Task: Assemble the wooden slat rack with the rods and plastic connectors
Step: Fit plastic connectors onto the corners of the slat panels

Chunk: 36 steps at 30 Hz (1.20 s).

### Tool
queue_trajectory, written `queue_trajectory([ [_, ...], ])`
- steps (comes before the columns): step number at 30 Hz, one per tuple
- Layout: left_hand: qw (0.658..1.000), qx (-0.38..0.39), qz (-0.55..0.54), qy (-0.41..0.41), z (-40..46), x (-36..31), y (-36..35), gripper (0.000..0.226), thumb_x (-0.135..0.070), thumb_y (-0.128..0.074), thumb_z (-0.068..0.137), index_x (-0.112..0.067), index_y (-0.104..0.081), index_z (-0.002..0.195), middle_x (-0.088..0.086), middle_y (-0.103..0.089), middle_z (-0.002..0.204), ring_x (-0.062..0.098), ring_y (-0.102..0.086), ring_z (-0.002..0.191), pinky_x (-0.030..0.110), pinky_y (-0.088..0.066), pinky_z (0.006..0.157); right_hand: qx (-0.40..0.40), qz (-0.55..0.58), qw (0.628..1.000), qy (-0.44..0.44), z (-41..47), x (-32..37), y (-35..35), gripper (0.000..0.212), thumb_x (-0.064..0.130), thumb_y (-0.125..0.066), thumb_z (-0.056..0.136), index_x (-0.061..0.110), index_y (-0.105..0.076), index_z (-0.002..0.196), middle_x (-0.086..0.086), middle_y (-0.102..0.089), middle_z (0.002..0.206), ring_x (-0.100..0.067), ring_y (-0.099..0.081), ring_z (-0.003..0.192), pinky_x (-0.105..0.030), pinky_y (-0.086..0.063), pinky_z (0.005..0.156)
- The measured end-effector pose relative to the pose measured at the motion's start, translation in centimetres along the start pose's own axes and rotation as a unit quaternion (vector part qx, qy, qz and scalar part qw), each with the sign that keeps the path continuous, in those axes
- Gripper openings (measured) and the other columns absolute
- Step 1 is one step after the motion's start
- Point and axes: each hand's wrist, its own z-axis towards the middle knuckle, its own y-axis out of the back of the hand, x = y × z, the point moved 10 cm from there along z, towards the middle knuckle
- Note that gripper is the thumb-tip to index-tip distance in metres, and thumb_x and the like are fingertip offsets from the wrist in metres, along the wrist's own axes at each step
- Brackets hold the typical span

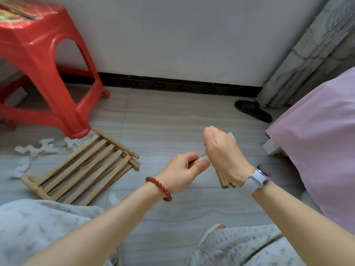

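A wooden slat panel lies flat on the floor at the left, with round rods along its ends. My left hand pinches the end of a thin wooden rod at a translucent plastic connector. My right hand grips that connector from above; a corner of the plastic shows past its knuckles. Several loose rods lie on the floor under my right wrist, mostly hidden. Spare white connectors are scattered left of the panel.
A red plastic stool stands at the left, one leg touching the panel's far corner. A pink-covered bed fills the right side. A black slipper lies by the wall. My knees fill the bottom.
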Motion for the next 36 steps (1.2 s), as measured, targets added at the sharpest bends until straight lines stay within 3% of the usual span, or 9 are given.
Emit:
queue_trajectory([
  [3,1.000,0.015,0.008,0.005,0.0,0.2,-0.3,0.040,-0.042,-0.044,0.096,-0.005,-0.059,0.098,-0.004,-0.063,0.087,0.019,-0.057,0.082,0.032,-0.046,0.078,0.028,-0.063,0.997,0.025,0.1,1.2,-0.6,0.034,0.020,-0.021,0.098,0.017,-0.030,0.064,0.001,-0.040,0.064,-0.038,-0.053,0.079,-0.053,-0.035,0.088],
  [7,0.999,-0.030,-0.029,0.000,-0.7,1.1,0.9,0.042,-0.036,-0.047,0.095,0.005,-0.056,0.095,0.002,-0.047,0.075,0.012,-0.040,0.067,0.024,-0.035,0.061,0.030,-0.120,0.992,0.025,0.3,2.7,-1.4,0.034,0.027,-0.006,0.090,0.015,-0.035,0.077,-0.001,-0.043,0.071,-0.029,-0.046,0.077,-0.049,-0.040,0.087],
  [12,0.981,-0.081,-0.172,0.035,-1.6,3.1,1.6,0.037,-0.043,-0.058,0.084,-0.006,-0.059,0.081,-0.003,-0.037,0.066,0.009,-0.032,0.060,0.018,-0.027,0.054,0.060,-0.095,0.993,0.022,0.5,3.6,-3.0,0.034,0.002,-0.025,0.093,0.018,-0.020,0.064,-0.004,-0.040,0.076,-0.032,-0.044,0.076,-0.041,-0.037,0.078],
  [18,0.966,-0.127,-0.226,0.027,-2.0,4.3,0.4,0.019,-0.033,-0.064,0.086,-0.017,-0.061,0.078,0.007,-0.043,0.071,0.014,-0.036,0.065,0.025,-0.032,0.062,0.044,-0.138,0.989,0.030,-0.3,3.0,-3.2,0.034,0.015,-0.025,0.096,0.015,-0.034,0.063,0.000,-0.042,0.056,-0.028,-0.047,0.068,-0.033,-0.029,0.070],
  [22,0.966,-0.116,-0.231,-0.007,-2.4,4.3,-0.2,0.012,-0.037,-0.062,0.083,-0.027,-0.068,0.080,0.008,-0.053,0.072,0.016,-0.042,0.070,0.029,-0.034,0.064,0.035,-0.164,0.985,0.049,-1.1,2.9,-3.9,0.035,0.020,-0.020,0.095,0.017,-0.030,0.062,0.001,-0.039,0.055,-0.016,-0.035,0.052,-0.032,-0.024,0.070],
  [25,0.983,-0.082,-0.163,-0.009,-2.7,5.5,-1.1,0.023,-0.039,-0.062,0.082,-0.022,-0.070,0.096,0.007,-0.063,0.077,0.016,-0.051,0.070,0.028,-0.042,0.066,0.057,-0.153,0.985,0.064,-2.6,1.9,-5.5,0.031,0.029,-0.012,0.083,0.019,-0.029,0.059,0.005,-0.036,0.053,-0.010,-0.034,0.052,-0.030,-0.023,0.071],
  [29,0.990,-0.032,-0.132,0.049,-3.0,8.8,-2.2,0.057,-0.032,-0.071,0.078,-0.024,-0.048,0.130,0.002,-0.065,0.106,0.012,-0.061,0.102,0.035,-0.047,0.096,0.047,-0.095,0.992,0.070,-4.4,-0.9,-7.8,0.035,0.041,-0.005,0.080,0.025,-0.029,0.059,0.009,-0.037,0.054,-0.007,-0.034,0.056,-0.027,-0.019,0.076],
  [33,0.999,-0.010,0.038,0.037,-3.4,10.7,-1.8,0.062,-0.026,-0.066,0.085,-0.023,-0.038,0.140,-0.005,-0.049,0.131,0.013,-0.041,0.126,0.032,-0.032,0.110,0.038,-0.083,0.993,0.076,-4.9,-3.2,-8.7,0.036,0.044,-0.003,0.080,0.029,-0.028,0.060,0.010,-0.037,0.054,-0.009,-0.027,0.062,-0.025,-0.017,0.074],
  [36,0.974,0.053,0.211,0.063,-3.5,13.9,-2.7,0.057,-0.038,-0.052,0.093,-0.030,-0.028,0.144,-0.006,-0.027,0.149,0.017,-0.022,0.138,0.042,-0.017,0.115,0.037,-0.073,0.994,0.079,-4.3,-3.8,-8.2,0.037,0.044,-0.006,0.081,0.027,-0.030,0.058,0.007,-0.041,0.054,-0.009,-0.027,0.060,-0.025,-0.018,0.072],
])
